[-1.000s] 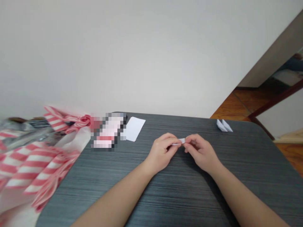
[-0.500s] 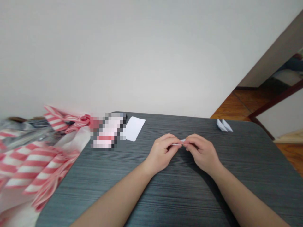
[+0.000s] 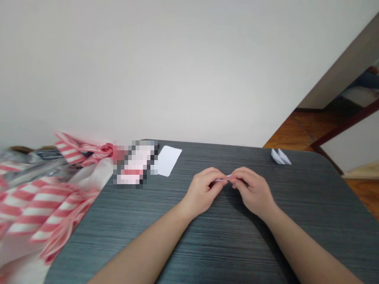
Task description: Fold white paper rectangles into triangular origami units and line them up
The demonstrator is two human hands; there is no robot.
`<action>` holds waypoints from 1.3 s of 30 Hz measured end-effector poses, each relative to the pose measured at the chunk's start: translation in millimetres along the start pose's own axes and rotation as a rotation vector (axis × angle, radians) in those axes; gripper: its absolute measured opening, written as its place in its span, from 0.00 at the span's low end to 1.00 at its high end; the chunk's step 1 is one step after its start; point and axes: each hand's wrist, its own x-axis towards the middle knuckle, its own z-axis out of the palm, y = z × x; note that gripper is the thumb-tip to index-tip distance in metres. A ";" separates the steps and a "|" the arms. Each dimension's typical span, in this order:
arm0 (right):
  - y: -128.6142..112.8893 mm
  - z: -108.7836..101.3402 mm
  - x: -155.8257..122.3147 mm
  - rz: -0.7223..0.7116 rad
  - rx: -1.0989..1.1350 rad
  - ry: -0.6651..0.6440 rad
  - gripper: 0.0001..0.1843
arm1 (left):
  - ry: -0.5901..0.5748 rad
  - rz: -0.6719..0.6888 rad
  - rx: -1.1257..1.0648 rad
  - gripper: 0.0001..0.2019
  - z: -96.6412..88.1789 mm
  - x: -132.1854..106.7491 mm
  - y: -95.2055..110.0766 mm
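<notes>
Both hands meet over the middle of a dark grey wood-grain table [image 3: 207, 244]. My left hand [image 3: 203, 189] and my right hand [image 3: 251, 190] each pinch an end of a small folded white paper piece [image 3: 227, 178], held just above the tabletop. Most of the paper is hidden by the fingertips. Both hands have their fingers curled closed on it.
A white paper rectangle [image 3: 168, 160] lies flat at the back left of the table. Two small folded white paper pieces [image 3: 280, 156] sit at the back right corner. Red-and-white striped cloth [image 3: 44, 205] is heaped off the table's left edge, beside a blurred-out object [image 3: 134, 163].
My right fingers have slid slightly over the paper, covering more of it. The hands stay in the same place.
</notes>
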 end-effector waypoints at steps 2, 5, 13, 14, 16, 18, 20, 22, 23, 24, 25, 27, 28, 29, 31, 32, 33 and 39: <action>1.3 1.4 -0.8 0.007 0.010 0.006 0.08 | 0.007 -0.006 0.002 0.06 0.0 -0.1 0.0; 3.1 3.8 -2.6 0.031 0.035 0.009 0.05 | 0.033 -0.018 0.004 0.06 -0.2 -0.2 1.0; 0.6 3.5 -1.5 0.032 0.039 0.041 0.08 | 0.033 -0.018 0.000 0.06 -0.3 0.4 3.5; 0.7 3.8 -1.5 0.042 0.044 0.042 0.08 | 0.033 -0.019 0.000 0.06 -0.3 0.4 3.4; 1.6 5.0 -2.3 0.067 0.059 0.045 0.07 | 0.038 -0.026 0.000 0.06 -0.4 0.4 3.3; 3.1 6.3 -3.6 0.082 0.081 0.047 0.05 | 0.044 -0.037 0.001 0.07 -0.7 0.6 3.4; 4.2 6.9 -4.6 0.080 0.098 0.046 0.03 | 0.042 -0.045 -0.003 0.07 -0.9 0.5 3.6; 4.2 6.4 -4.8 0.073 0.094 0.041 0.03 | 0.033 -0.051 -0.006 0.07 -0.6 -0.1 3.4; 3.7 5.9 -4.6 0.072 0.087 0.040 0.04 | 0.031 -0.060 -0.007 0.07 -0.3 -0.7 3.0; 3.1 5.4 -4.3 0.074 0.080 0.041 0.05 | 0.036 -0.074 -0.006 0.06 0.3 -1.3 2.4; 2.4 4.8 -4.0 0.079 0.074 0.042 0.06 | 0.047 -0.095 -0.007 0.05 1.0 -2.1 1.7; 1.0 4.2 -3.4 0.088 0.065 0.047 0.07 | 0.077 -0.151 -0.015 0.08 2.7 -3.5 -0.1; 0.6 4.0 -3.4 0.092 0.063 0.050 0.07 | 0.090 -0.181 -0.024 0.10 3.5 -4.0 -1.1; 0.3 4.0 -3.4 0.096 0.061 0.051 0.07 | 0.097 -0.209 -0.034 0.12 4.1 -4.3 -1.9; 0.6 4.3 -3.8 0.103 0.058 0.055 0.07 | 0.101 -0.256 -0.046 0.14 4.8 -4.2 -3.3; 1.1 4.5 -4.1 0.107 0.059 0.057 0.07 | 0.102 -0.272 -0.044 0.15 4.9 -3.8 -3.7; 1.7 4.7 -4.5 0.111 0.060 0.058 0.06 | 0.100 -0.282 -0.038 0.14 4.8 -3.4 -4.1; 5.1 6.3 -5.9 0.119 0.082 0.057 0.05 | 0.085 -0.269 -0.016 0.08 3.8 -2.3 -5.2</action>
